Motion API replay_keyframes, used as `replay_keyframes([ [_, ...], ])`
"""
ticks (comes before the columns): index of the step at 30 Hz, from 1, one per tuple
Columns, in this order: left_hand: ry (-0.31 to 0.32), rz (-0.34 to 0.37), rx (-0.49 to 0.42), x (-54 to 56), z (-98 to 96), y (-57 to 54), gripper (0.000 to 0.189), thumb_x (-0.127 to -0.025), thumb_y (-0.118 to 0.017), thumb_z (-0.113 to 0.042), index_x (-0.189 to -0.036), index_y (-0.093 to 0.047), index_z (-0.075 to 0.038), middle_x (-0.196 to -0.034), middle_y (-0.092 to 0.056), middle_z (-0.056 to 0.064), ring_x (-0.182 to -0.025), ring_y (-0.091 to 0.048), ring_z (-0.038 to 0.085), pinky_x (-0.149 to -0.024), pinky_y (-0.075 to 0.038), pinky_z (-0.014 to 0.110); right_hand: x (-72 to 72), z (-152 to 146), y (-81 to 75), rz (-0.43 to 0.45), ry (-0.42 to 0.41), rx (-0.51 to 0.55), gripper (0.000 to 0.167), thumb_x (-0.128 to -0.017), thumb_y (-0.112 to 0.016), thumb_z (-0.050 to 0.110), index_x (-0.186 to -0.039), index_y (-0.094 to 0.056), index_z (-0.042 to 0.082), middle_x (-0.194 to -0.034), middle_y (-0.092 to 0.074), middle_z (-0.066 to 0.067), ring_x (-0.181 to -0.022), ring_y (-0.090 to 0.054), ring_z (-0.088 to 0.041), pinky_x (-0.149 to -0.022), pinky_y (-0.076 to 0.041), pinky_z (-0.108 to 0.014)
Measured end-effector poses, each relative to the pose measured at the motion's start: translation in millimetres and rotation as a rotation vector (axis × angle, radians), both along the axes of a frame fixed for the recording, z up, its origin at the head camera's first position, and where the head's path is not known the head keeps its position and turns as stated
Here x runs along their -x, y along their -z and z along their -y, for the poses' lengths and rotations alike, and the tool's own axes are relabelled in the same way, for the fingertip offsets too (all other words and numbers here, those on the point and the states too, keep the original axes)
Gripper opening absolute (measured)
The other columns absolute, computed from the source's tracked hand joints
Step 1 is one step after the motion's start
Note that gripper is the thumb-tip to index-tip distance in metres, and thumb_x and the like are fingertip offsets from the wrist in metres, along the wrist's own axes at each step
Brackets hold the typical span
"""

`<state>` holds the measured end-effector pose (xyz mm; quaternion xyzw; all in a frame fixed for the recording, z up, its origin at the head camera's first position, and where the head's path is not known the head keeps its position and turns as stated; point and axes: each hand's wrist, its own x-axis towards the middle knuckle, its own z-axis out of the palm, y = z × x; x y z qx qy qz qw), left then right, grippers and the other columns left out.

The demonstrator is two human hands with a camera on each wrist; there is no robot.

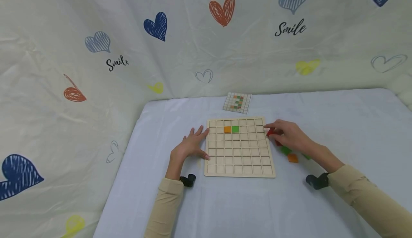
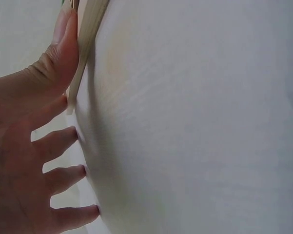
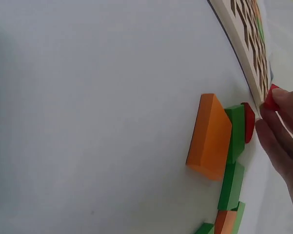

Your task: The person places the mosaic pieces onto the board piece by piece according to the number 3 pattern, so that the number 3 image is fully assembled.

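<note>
A wooden grid board [image 1: 238, 174] lies on the white cloth. In its upper rows an orange tile [image 1: 227, 129] and a green tile [image 1: 235, 129] sit side by side in two cells. My left hand [image 1: 189, 145] rests at the board's left edge with fingers spread, its thumb touching the rim. Beside the right edge, my right hand [image 1: 291, 135] pinches a red tile [image 3: 270, 101] between thumb and fingers. Close below that hand lie a loose orange tile [image 3: 212, 139], a green tile [image 3: 236, 131] and another red tile [image 3: 249, 122].
Several more green and orange tiles lie in the right wrist view, among them a green one [image 3: 231, 186]. A pattern card [image 1: 229, 103] with coloured squares lies behind the board. A white cloth printed with hearts [image 1: 222, 10] hangs behind and to the left of the table.
</note>
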<state>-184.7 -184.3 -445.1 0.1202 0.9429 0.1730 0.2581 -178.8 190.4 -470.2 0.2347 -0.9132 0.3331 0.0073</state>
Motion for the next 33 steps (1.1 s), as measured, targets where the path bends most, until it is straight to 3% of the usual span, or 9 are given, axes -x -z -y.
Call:
replay_keyframes([
  [3, 0.004, -0.005, -0.005, 1.0, 1.7, 2.8, 0.112, -0.080, -0.090, -0.031, -0.166, -0.020, -0.019, -0.174, -0.006, 0.009, -0.160, 0.002, 0.042, -0.125, -0.009, 0.067, 3.3, 5.5, -0.9, 0.042, 0.051, 0.019, 0.032, -0.088, -0.079, 0.002, -0.119, -0.070, 0.001, -0.095, -0.075, -0.007, -0.083, -0.072, -0.020, -0.073, -0.058, -0.028],
  [7, -0.011, -0.004, 0.000, 2.2, 3.7, 1.4, 0.112, -0.077, -0.092, -0.030, -0.166, -0.023, -0.020, -0.174, -0.008, 0.008, -0.160, 0.001, 0.041, -0.125, -0.010, 0.068, 9.7, 16.5, -0.2, 0.096, 0.088, 0.032, 0.021, -0.089, -0.079, 0.007, -0.110, -0.073, 0.006, -0.094, -0.077, -0.006, -0.085, -0.071, -0.021, -0.074, -0.056, -0.027],
  [12, -0.032, 0.007, 0.000, 3.7, 3.7, -3.1, 0.113, -0.075, -0.093, -0.030, -0.165, -0.024, -0.022, -0.174, -0.008, 0.006, -0.160, 0.001, 0.039, -0.125, -0.009, 0.067, 17.3, 28.4, 0.7, 0.140, 0.099, 0.029, 0.019, -0.092, -0.077, 0.011, -0.110, -0.076, 0.009, -0.102, -0.078, -0.007, -0.092, -0.072, -0.023, -0.085, -0.057, -0.037],
  [21, -0.020, 0.017, -0.012, 7.7, -0.3, 2.8, 0.116, -0.075, -0.093, -0.032, -0.166, -0.023, -0.023, -0.174, -0.007, 0.004, -0.160, 0.003, 0.039, -0.126, -0.009, 0.067, 31.0, 43.9, -0.7, 0.160, 0.072, 0.045, 0.021, -0.092, -0.078, 0.013, -0.112, -0.079, 0.008, -0.105, -0.079, -0.008, -0.100, -0.073, -0.028, -0.092, -0.056, -0.048],
  [28, -0.003, 0.024, -0.024, 7.2, -1.5, 0.5, 0.116, -0.075, -0.093, -0.029, -0.166, -0.021, -0.019, -0.174, -0.008, 0.004, -0.160, 0.002, 0.038, -0.126, -0.010, 0.065, 40.8, 61.3, 1.7, 0.205, 0.089, 0.060, 0.018, -0.094, -0.076, 0.014, -0.110, -0.079, 0.008, -0.104, -0.079, -0.009, -0.100, -0.071, -0.028, -0.093, -0.056, -0.047],
  [33, 0.011, 0.022, -0.035, 5.4, -3.6, -0.7, 0.115, -0.076, -0.092, -0.027, -0.166, -0.021, -0.016, -0.174, -0.010, 0.004, -0.161, 0.000, 0.036, -0.125, -0.011, 0.066, 46.4, 68.9, 5.4, 0.168, 0.062, 0.069, 0.016, -0.092, -0.076, 0.010, -0.107, -0.079, 0.005, -0.101, -0.079, -0.011, -0.094, -0.071, -0.027, -0.088, -0.058, -0.045],
])
